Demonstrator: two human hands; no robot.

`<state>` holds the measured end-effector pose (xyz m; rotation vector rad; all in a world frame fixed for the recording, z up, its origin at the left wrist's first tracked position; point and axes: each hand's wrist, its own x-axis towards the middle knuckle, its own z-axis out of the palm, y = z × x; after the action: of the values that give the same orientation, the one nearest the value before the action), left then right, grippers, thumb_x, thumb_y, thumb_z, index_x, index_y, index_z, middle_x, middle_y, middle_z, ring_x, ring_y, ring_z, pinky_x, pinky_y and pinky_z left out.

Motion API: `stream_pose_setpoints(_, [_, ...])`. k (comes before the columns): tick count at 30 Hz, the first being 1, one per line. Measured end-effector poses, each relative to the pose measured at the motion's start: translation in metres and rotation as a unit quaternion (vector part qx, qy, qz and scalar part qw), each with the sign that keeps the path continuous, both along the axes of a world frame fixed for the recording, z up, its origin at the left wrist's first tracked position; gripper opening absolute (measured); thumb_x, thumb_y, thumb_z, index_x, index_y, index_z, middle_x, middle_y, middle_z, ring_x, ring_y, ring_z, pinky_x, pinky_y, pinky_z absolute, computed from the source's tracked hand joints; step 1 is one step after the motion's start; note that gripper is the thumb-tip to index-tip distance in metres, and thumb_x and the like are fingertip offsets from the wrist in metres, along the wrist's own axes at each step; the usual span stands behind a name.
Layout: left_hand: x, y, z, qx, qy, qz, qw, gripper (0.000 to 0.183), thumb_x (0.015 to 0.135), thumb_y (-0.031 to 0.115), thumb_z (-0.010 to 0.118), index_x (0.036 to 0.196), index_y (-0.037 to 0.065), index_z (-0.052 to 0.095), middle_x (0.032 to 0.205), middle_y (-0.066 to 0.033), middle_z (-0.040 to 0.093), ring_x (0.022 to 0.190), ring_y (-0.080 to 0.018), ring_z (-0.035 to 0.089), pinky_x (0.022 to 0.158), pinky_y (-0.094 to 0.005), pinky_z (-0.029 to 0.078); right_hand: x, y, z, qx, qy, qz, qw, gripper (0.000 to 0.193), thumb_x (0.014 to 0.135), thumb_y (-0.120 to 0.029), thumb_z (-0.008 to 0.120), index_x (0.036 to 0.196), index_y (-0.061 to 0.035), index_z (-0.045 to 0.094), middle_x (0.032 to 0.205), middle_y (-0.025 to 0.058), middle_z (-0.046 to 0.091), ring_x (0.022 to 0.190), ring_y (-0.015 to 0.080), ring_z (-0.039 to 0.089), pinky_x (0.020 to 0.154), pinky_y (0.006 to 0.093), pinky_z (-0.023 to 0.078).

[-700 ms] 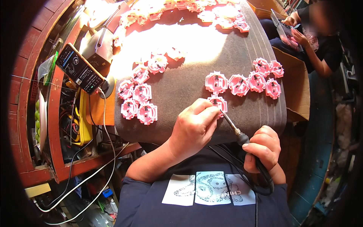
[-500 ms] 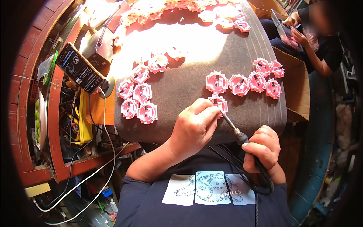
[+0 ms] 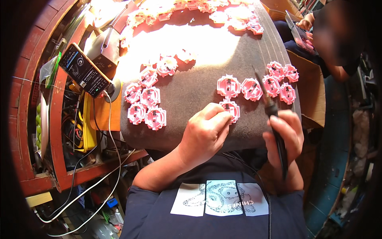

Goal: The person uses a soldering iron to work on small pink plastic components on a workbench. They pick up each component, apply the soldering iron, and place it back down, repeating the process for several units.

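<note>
My right hand (image 3: 287,133) grips a soldering iron (image 3: 271,106) by its black handle. Its metal tip points up and away, over the pink parts at the right. Pinched closed, my left hand (image 3: 207,129) is at the nearest pink plastic housing (image 3: 232,108) and covers its lower left. What the left fingertips hold is hidden. This housing has a round recess with a small dark piece inside. Just beyond it lies a similar pink housing (image 3: 228,87), with several more in a group to the right.
Another cluster of pink housings (image 3: 150,96) lies on the left of the dark work surface (image 3: 191,85); more sit at the sunlit far end. A phone (image 3: 84,71) on a stand, a grey box (image 3: 102,51) and cables are to the left. A co-worker's hand (image 3: 305,24) is far right.
My right hand has lifted the soldering iron away from the nearest housing, up and to the right. My left hand stays where it was. The co-worker at the right has leaned in.
</note>
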<state>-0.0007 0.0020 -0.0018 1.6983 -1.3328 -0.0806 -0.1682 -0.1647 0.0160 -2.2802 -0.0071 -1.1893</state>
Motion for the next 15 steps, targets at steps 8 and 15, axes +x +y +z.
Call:
stream_pose_setpoints(8, [0.000,-0.003,-0.001,-0.025,-0.012,-0.002,1.000,0.016,0.088,-0.005,0.075,0.103,0.001,0.073,0.095,-0.0148,0.069,0.084,-0.0339,0.071,0.074,-0.0406,0.058,0.102,-0.056,0.018,-0.077,0.122,0.100,0.984,0.036,0.088,0.002,0.073,0.122,-0.0064,0.069,0.087,0.0146,0.067,0.076,0.0360,0.067,0.068,0.0437,0.053])
stream_pose_setpoints(15, [0.001,-0.001,-0.005,-0.038,-0.002,-0.002,0.999,0.020,0.083,-0.009,0.070,0.101,-0.001,0.074,0.101,-0.0174,0.069,0.086,-0.0365,0.071,0.075,-0.0417,0.059,0.206,-0.051,-0.001,-0.107,0.172,0.154,0.967,0.074,0.073,-0.011,0.091,0.134,-0.0064,0.050,0.108,0.0214,0.063,0.106,0.0460,0.061,0.091,0.0512,0.049])
